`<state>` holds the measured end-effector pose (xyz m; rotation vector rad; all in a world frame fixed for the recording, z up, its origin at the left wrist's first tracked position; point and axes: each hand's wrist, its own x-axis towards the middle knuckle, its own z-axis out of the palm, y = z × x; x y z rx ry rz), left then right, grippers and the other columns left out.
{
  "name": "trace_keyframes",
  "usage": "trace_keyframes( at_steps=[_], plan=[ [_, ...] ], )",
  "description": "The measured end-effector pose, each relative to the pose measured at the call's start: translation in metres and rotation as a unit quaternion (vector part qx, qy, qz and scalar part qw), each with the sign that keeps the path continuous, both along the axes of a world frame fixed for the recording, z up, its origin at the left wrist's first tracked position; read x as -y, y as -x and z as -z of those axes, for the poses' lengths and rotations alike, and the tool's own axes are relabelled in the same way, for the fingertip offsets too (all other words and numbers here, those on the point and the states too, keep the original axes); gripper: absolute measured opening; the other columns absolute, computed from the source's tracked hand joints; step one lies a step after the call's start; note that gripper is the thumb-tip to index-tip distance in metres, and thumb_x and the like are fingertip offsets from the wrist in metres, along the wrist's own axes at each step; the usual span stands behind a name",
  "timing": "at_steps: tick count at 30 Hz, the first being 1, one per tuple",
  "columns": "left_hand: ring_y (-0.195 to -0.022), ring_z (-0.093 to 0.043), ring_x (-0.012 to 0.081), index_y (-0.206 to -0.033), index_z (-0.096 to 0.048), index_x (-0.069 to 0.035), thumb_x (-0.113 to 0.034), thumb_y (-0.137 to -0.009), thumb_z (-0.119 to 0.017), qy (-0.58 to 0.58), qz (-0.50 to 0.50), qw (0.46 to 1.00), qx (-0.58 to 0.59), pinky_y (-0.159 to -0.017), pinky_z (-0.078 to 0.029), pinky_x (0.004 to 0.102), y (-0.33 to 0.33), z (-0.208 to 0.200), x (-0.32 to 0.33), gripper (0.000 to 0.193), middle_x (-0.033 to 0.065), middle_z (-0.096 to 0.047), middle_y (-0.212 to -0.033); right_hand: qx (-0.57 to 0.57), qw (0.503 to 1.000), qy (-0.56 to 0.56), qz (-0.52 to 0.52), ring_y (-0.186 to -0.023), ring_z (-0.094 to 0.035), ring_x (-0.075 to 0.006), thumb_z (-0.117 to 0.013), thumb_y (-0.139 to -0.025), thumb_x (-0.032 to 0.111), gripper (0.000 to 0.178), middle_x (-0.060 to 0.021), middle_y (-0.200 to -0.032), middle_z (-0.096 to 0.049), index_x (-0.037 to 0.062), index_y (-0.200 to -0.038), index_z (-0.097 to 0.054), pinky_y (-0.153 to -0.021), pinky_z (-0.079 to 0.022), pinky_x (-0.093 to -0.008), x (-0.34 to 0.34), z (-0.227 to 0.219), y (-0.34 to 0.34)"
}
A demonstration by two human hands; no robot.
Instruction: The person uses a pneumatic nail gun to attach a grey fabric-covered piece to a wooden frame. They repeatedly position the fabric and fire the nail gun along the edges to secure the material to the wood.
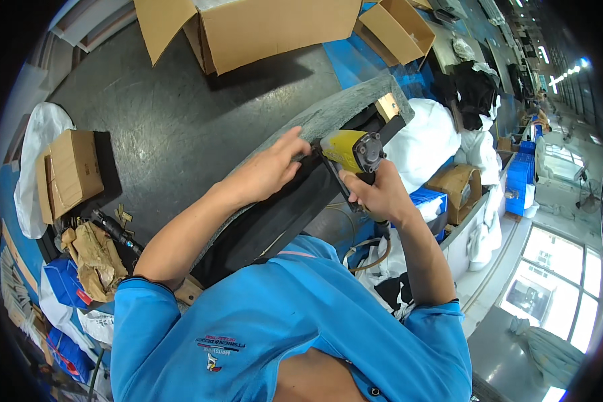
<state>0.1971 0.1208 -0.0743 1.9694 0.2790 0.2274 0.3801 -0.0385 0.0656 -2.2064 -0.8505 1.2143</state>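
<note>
A yellow air staple gun [342, 151] with a dark hose end is gripped in my right hand [380, 190]. Its nose points left, at the inner edge of a long upholstered piece [338, 107] covered in grey fabric. The piece lies slantwise in front of my body, its black underside [275, 214] facing me. At its far right end a bare wooden block [386, 106] shows. My left hand [266, 165] lies over the fabric edge just left of the gun's nose, fingers apart and slightly bent, the tips at the rim.
A dark-topped table [147, 120] carries a large open cardboard box [275, 33] at the back and a smaller box [77, 171] at the left. Crumpled brown paper [94, 261] and a black tool [117, 231] lie near left. White wrapped bundles [425, 144] and a hose [382, 258] are at right.
</note>
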Motion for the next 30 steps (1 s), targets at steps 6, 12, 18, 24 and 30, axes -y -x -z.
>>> trace_keyframes(
  at_steps=[6,12,18,24,30],
  plan=[
    [-0.135,-0.055,0.0501,-0.147,-0.025,-0.006,-0.001,-0.097,-0.067,0.064,0.014,0.992,-0.108,-0.106,-0.05,0.0486,-0.002,-0.021,-0.005,0.066,0.036,-0.043,-0.153,-0.031,0.998,-0.05,0.005,-0.061,-0.065,-0.0113,-0.073,-0.094,0.019,0.027,-0.0066,-0.074,-0.07,-0.0058,-0.104,-0.071,-0.059,-0.052,-0.0296,0.008,0.009,0.026],
    [-0.14,-0.052,0.0451,-0.161,-0.019,-0.007,-0.006,-0.092,-0.074,0.035,0.011,0.999,0.011,-0.114,-0.046,0.0443,0.011,-0.012,-0.003,0.089,0.0305,-0.049,-0.151,0.003,0.998,-0.063,-0.029,-0.076,-0.072,-0.0228,-0.073,-0.091,0.018,0.026,-0.017,-0.086,-0.075,-0.0043,-0.103,-0.073,-0.074,-0.056,-0.0371,0.016,0.015,0.056],
    [-0.157,-0.033,0.0272,-0.165,-0.034,-0.006,-0.039,-0.103,-0.064,0.399,0.077,0.912,-0.059,-0.129,-0.024,0.04,0.058,0.076,-0.041,0.077,0.0147,-0.035,-0.169,-0.002,0.999,-0.043,-0.003,-0.072,-0.07,-0.0229,-0.076,-0.091,0.019,0.029,-0.0152,-0.087,-0.076,-0.0025,-0.11,-0.074,-0.072,-0.056,-0.038,0.02,0.017,0.061],
    [-0.159,-0.028,0.0284,-0.165,-0.034,-0.004,-0.055,-0.114,-0.033,0.308,0.01,0.942,-0.13,-0.131,-0.019,0.0415,0.085,0.078,-0.019,0.072,0.015,-0.033,-0.171,-0.007,0.993,-0.107,0.046,-0.064,-0.062,-0.0091,-0.078,-0.095,0.019,0.027,-0.0017,-0.083,-0.071,-0.0015,-0.112,-0.072,-0.058,-0.05,-0.0285,0.026,0.022,0.063],
    [-0.147,-0.05,0.0312,-0.154,-0.055,-0.007,-0.053,-0.111,-0.047,0.231,0.008,0.958,-0.167,-0.122,-0.037,0.0403,0.169,-0.012,-0.02,0.063,0.0182,-0.055,-0.156,-0.001,1.0,0.012,0.002,-0.057,-0.056,-0.0084,-0.074,-0.097,0.02,0.021,0.0003,-0.069,-0.062,-0.0001,-0.101,-0.07,-0.053,-0.044,-0.0271,0.033,0.001,0.068]
  ],
)
